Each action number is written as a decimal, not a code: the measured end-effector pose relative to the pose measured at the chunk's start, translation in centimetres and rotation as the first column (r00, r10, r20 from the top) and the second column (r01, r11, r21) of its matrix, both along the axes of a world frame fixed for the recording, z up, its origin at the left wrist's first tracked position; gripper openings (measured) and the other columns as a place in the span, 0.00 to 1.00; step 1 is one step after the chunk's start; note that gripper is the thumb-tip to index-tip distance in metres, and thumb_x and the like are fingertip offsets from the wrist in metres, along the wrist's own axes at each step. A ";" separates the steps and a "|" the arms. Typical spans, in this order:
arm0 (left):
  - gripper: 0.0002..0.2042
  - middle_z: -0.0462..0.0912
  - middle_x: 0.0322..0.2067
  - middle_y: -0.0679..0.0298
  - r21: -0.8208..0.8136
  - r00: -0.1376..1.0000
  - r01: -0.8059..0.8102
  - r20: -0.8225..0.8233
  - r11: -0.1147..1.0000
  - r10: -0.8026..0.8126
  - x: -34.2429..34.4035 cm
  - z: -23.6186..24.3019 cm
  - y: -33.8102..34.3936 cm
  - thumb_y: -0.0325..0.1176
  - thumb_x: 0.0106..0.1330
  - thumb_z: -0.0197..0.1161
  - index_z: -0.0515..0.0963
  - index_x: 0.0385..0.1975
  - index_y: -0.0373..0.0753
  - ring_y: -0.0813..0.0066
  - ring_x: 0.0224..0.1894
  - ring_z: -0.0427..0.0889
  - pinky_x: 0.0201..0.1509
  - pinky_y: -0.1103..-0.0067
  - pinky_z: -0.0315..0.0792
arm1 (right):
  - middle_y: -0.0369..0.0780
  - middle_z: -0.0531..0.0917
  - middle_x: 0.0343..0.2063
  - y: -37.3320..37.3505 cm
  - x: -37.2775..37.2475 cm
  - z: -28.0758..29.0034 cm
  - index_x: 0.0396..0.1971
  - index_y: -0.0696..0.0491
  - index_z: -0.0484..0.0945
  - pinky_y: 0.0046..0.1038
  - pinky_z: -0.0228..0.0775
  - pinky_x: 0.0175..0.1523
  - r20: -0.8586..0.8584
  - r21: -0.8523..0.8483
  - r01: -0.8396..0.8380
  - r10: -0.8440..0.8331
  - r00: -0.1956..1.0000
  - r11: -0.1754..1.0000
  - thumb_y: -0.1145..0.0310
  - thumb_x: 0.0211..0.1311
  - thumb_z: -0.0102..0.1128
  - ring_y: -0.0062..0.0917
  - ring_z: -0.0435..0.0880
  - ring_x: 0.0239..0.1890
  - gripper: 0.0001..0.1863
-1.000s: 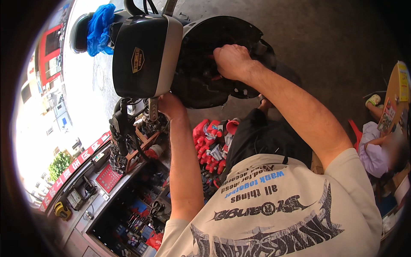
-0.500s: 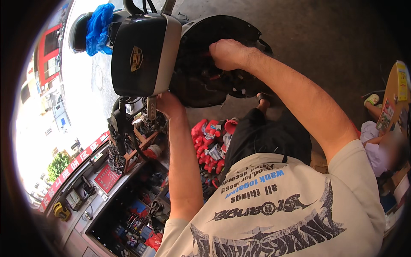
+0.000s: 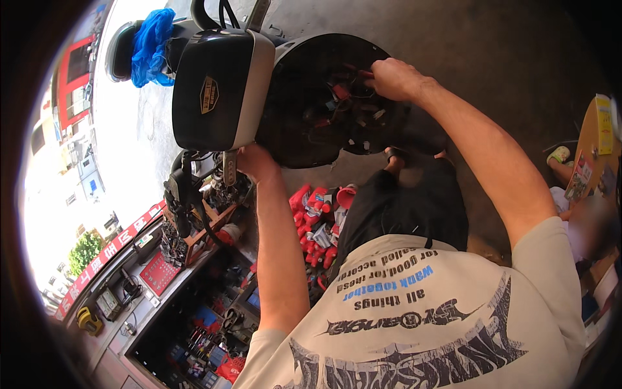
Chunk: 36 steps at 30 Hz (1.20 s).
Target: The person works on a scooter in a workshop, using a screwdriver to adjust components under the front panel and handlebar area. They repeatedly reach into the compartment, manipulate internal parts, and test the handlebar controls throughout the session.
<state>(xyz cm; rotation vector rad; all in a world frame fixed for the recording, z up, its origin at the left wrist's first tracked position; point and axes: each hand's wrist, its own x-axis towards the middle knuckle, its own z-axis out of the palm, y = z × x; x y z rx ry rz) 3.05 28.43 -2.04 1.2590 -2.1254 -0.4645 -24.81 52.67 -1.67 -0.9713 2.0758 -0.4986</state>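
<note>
A scooter-like vehicle stands before me, with a black and silver section (image 3: 210, 91) bearing a small badge. To its right is a dark rounded shell (image 3: 295, 97) with wiring and red and black connectors (image 3: 340, 92) inside. My right hand (image 3: 398, 79) is closed at the shell's right side around a red-handled tool (image 3: 365, 74), whose kind I cannot make out. Beneath the black and silver section, my left hand (image 3: 258, 162) is closed beside a grey metal lever-like part (image 3: 229, 168). What its fingers grip is hidden.
Red bottles (image 3: 317, 223) crowd the floor below the vehicle. A workbench (image 3: 146, 305) with tools lies at lower left. A blue plastic bag (image 3: 152, 48) hangs at upper left. On the right, another person (image 3: 593, 220) is beside a curved yellow board (image 3: 596, 129).
My right hand has moved right, away from the middle of the dark shell. The connectors and the red-handled tool now show more plainly. My left hand stays in place.
</note>
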 end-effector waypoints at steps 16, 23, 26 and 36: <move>0.16 0.81 0.46 0.57 0.322 0.953 -0.001 -0.286 0.947 0.099 -2.5 2.8 3.1 0.33 0.67 0.54 0.77 0.47 0.27 0.70 0.47 0.80 0.51 0.76 0.74 | 0.47 0.81 0.39 -4.2 8.1 2.0 0.37 0.58 0.77 0.40 0.75 0.47 -0.226 -0.219 0.052 -0.103 0.969 0.974 0.72 0.50 0.61 0.40 0.80 0.47 0.13; 0.17 0.80 0.46 0.58 0.350 0.974 -0.085 -0.170 0.933 0.152 -3.2 3.6 3.9 0.33 0.67 0.53 0.77 0.47 0.27 0.71 0.46 0.80 0.51 0.77 0.73 | 0.46 0.80 0.41 -5.0 9.0 2.2 0.40 0.57 0.79 0.33 0.76 0.46 -0.319 -0.171 0.019 -0.073 0.945 0.985 0.68 0.50 0.63 0.37 0.79 0.47 0.16; 0.17 0.80 0.46 0.59 0.149 1.000 -0.005 -0.006 0.989 0.006 -0.8 1.8 1.9 0.34 0.67 0.53 0.77 0.47 0.27 0.72 0.45 0.80 0.50 0.76 0.73 | 0.46 0.80 0.40 -5.6 9.7 2.4 0.38 0.56 0.80 0.33 0.76 0.46 -0.316 -0.206 0.019 -0.085 0.945 0.978 0.68 0.50 0.63 0.36 0.78 0.47 0.15; 0.18 0.81 0.45 0.59 0.310 0.953 -0.010 -0.286 0.951 0.104 -2.7 2.9 3.6 0.38 0.68 0.54 0.77 0.47 0.27 0.72 0.45 0.80 0.50 0.76 0.73 | 0.47 0.80 0.37 -4.9 9.7 -0.6 0.36 0.55 0.78 0.41 0.76 0.46 -0.244 -0.478 0.018 -0.153 0.958 0.878 0.69 0.53 0.59 0.43 0.78 0.45 0.11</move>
